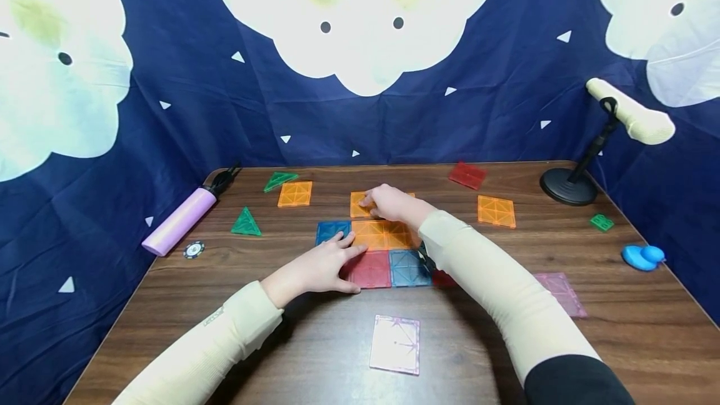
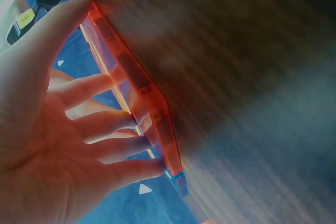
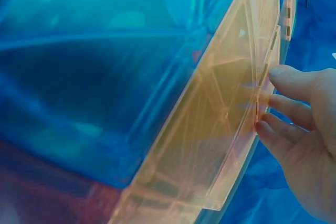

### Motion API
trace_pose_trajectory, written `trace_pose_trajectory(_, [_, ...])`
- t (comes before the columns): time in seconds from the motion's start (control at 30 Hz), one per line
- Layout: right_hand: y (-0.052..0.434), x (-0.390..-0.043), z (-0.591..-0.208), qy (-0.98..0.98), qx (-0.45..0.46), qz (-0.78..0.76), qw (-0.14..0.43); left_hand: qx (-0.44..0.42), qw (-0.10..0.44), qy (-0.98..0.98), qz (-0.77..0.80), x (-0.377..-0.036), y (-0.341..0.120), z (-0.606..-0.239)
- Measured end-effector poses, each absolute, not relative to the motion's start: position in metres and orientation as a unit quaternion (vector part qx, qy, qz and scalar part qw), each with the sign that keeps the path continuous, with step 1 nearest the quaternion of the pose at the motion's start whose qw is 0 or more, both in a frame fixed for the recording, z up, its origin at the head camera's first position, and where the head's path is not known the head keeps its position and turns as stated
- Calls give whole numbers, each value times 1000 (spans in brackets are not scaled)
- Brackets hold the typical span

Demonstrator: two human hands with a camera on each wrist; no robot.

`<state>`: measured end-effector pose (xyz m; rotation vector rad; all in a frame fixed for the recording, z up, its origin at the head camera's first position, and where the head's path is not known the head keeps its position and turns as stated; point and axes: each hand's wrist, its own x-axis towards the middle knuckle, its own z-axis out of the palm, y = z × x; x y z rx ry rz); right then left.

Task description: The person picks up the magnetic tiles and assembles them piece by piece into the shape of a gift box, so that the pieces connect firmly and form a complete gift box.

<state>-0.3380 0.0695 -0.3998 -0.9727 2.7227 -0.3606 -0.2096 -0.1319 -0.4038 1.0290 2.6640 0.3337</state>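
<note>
Flat translucent tiles lie edge to edge mid-table: a red tile (image 1: 372, 269) and a blue-grey tile (image 1: 407, 267) in front, a blue tile (image 1: 330, 230) and an orange pair (image 1: 374, 235) behind. My left hand (image 1: 323, 264) spreads its fingers along the left side of this patch; in the left wrist view its thumb and fingertips touch the red tile's edge (image 2: 139, 72). Farther back, the fingertips of my right hand (image 1: 392, 202) touch an orange tile (image 1: 355, 210), partly hidden by that hand. In the right wrist view its thumb and fingers (image 3: 286, 80) are slightly bent at the orange edges.
Loose pink tiles (image 1: 395, 344), orange tiles (image 1: 497, 212), a red tile (image 1: 467, 175) and green triangles (image 1: 245, 224) lie around. At left are a lilac cylinder (image 1: 179, 222) and a chip (image 1: 194, 249). A black stand (image 1: 569, 186), green brick (image 1: 602, 222) and blue object (image 1: 641, 258) occupy the right.
</note>
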Motion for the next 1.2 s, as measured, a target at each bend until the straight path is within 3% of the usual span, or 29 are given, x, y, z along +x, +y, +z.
trace_pose_trajectory(0.43, [85, -327, -400, 911, -378, -128, 99, 350, 134, 920, 118, -209, -134, -405])
trace_pose_trajectory(0.67, [118, -308, -396, 898, -399, -150, 108, 346, 130, 923, 111, -208, -134, -404])
trace_pose_trajectory(0.93, [178, -264, -402, 885, -416, -178, 111, 362, 49, 929, 65, -192, -129, -404])
trace_pose_trajectory(1.2, [218, -233, -408, 890, -396, -196, 107, 451, -42, 886, 98, -141, -111, -402])
